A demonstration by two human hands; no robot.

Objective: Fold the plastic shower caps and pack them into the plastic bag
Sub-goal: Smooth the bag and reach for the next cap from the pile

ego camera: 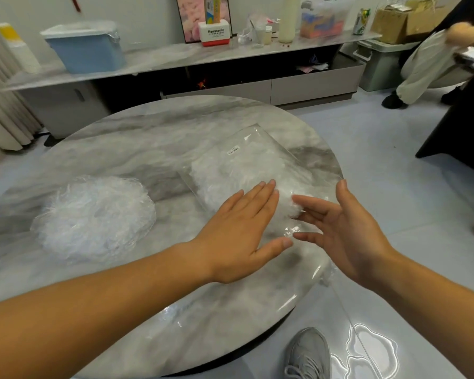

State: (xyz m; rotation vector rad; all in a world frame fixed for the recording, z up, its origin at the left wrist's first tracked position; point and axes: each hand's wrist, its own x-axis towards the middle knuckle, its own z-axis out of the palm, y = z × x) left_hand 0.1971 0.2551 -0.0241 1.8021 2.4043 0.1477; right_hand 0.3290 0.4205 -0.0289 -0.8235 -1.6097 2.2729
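Note:
A clear plastic bag (260,149) lies on the right side of the round marble table (137,138), with white folded shower caps (230,173) showing through it. On the table's left sits a loose pile of crinkled shower caps (93,217). My left hand (238,233) lies flat with straight fingers on the near part of the bag. My right hand (342,231) is open beside it, palm turned left, its fingertips touching the bag's near end and the white plastic there. The bag's open end reaches toward the table's near right edge.
A low marble sideboard (192,57) runs along the back with a blue bin (85,47), a Panasonic box (213,34) and bottles. A person (433,61) sits at the far right. My grey shoe (308,354) is on the floor below the table edge.

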